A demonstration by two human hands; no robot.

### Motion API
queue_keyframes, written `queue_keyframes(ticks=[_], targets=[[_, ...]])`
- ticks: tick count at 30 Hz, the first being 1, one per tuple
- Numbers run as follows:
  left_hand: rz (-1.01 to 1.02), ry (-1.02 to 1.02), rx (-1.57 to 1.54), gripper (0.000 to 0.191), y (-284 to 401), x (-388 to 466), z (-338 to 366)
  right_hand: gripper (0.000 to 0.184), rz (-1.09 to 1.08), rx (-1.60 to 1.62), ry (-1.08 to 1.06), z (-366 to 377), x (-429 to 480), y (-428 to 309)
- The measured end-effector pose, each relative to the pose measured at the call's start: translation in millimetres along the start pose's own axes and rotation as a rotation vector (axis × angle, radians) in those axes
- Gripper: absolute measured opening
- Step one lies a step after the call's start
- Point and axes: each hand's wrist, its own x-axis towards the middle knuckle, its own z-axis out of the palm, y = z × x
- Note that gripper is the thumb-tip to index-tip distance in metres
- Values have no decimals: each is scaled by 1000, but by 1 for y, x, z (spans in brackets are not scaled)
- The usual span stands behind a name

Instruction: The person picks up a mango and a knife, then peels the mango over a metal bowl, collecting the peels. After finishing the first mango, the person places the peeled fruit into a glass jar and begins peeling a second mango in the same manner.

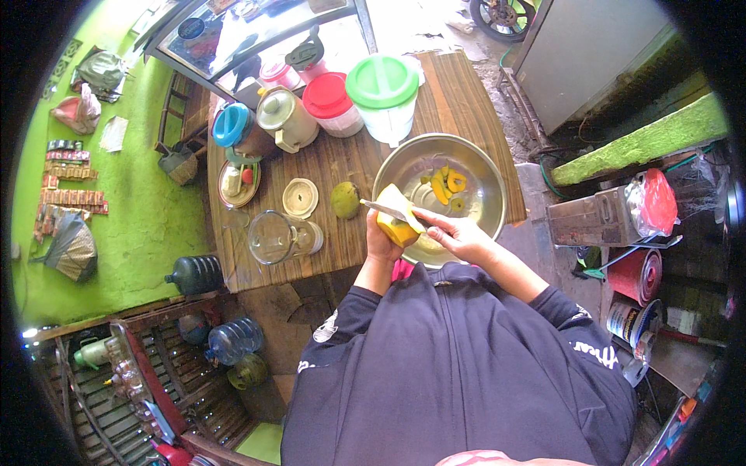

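Note:
My left hand [382, 243] holds a partly peeled yellow fruit [401, 231], probably a mango, over the near left rim of a steel basin [496, 175]. In my right hand [466, 237] is a knife [384, 209], its blade lying across the fruit's upper part against the flesh. Yellow-orange peelings [441, 187] lie in the bottom of the basin. Left of the basin, a whole green mango [345, 200] rests on the wooden table [466, 99]. My fingers hide part of the knife handle.
A glass jar [274, 237] and a cream lid [300, 198] are on the table's left. Behind stand lidded pitchers, one green-topped [382, 84], one red-topped [329, 96], one blue-topped [231, 125]. A plate [252, 195] sits near the left edge. A glass display case [262, 46] borders the back.

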Motion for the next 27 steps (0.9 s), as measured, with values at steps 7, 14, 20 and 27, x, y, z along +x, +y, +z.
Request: queue_keyframes(ticks=[7, 14, 20, 27], targets=[[-22, -11, -8, 54, -2, -4, -3, 46, 11, -25, 18, 0, 2, 2], [-52, 19, -9, 54, -4, -8, 6, 49, 141, 22, -70, -7, 3, -4], [-150, -100, 7, 54, -6, -15, 12, 47, 143, 106, 6, -5, 7, 19], [-166, -182, 85, 59, -16, -19, 32, 44, 373, 132, 125, -20, 14, 46]])
